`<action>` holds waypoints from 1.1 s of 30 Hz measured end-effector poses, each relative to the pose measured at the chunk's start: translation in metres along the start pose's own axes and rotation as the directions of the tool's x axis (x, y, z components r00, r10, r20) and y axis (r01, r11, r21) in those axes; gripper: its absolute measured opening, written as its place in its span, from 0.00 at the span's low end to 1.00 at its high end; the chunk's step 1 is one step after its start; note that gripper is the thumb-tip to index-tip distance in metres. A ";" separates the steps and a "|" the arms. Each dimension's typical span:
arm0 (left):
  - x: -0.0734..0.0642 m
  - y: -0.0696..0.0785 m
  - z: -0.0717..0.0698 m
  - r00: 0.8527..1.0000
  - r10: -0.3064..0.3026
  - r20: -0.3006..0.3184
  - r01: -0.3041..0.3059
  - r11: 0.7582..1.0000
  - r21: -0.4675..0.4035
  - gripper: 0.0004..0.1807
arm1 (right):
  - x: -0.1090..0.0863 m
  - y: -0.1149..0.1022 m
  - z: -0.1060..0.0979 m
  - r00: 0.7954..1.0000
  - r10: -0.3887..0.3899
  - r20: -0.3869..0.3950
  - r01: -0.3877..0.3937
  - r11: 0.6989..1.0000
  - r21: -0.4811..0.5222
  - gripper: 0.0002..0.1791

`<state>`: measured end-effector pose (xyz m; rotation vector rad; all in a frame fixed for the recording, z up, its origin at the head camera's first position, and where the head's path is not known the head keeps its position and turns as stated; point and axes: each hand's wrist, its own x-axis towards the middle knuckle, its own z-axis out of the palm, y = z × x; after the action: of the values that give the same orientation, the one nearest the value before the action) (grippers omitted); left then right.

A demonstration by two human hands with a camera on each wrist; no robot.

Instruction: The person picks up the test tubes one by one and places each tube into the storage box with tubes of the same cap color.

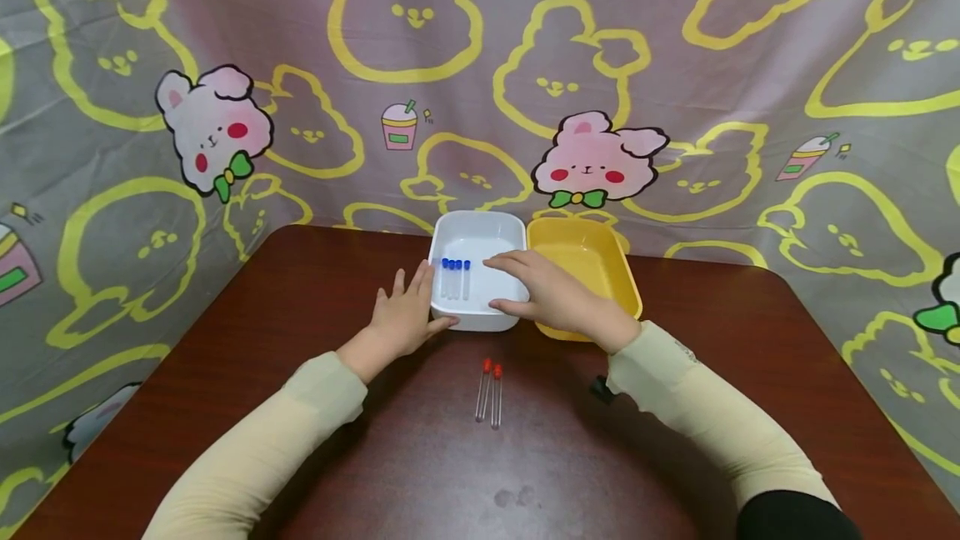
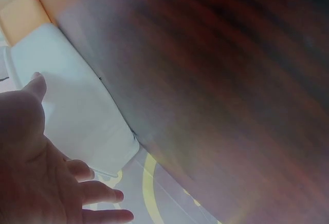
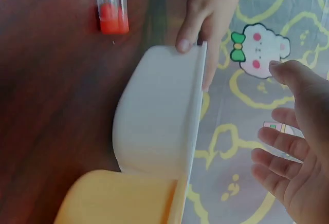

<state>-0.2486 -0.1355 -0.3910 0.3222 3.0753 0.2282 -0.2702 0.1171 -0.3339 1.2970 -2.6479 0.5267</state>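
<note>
In the head view my left hand [image 1: 402, 313] rests against the left side of a white plastic basin [image 1: 480, 322], fingers straight. Its thumb lies at the front corner, seen too in the right wrist view on the basin's wall [image 3: 157, 100]. Over the basin's right part hovers my right hand [image 1: 558, 294], thumb and fingers spread apart and nothing between them. Several clear tubes with blue caps [image 1: 454, 265] lie side by side in the basin's left half. Clear tubes with red caps [image 1: 497, 397] lie on the table in front of the basin.
A yellow basin [image 1: 634, 298] stands against the white one on the right, under my right forearm. Both are near the back edge of the dark wooden table [image 1: 390, 457]. A patterned curtain [image 1: 465, 107] hangs behind. A small black object [image 1: 601, 390] shows beside the right sleeve.
</note>
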 end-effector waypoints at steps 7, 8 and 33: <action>-0.001 -0.001 -0.001 1.000 -0.002 0.008 0.002 1.000 -0.011 0.56 | -0.021 -0.011 0.002 1.000 0.027 -0.014 -0.026 0.997 0.076 0.33; -0.002 -0.001 -0.001 1.000 -0.003 0.006 0.003 1.000 -0.014 0.56 | -0.024 -0.012 0.002 0.999 0.028 -0.015 -0.027 0.996 0.086 0.33; -0.002 0.002 -0.002 1.000 -0.005 0.005 0.005 1.000 -0.029 0.57 | -0.072 -0.030 0.048 0.994 0.064 0.084 -0.059 0.996 -0.064 0.35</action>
<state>-0.2464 -0.1347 -0.3884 0.3132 3.0643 0.2709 -0.2012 0.1347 -0.3911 1.2510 -2.7583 0.4032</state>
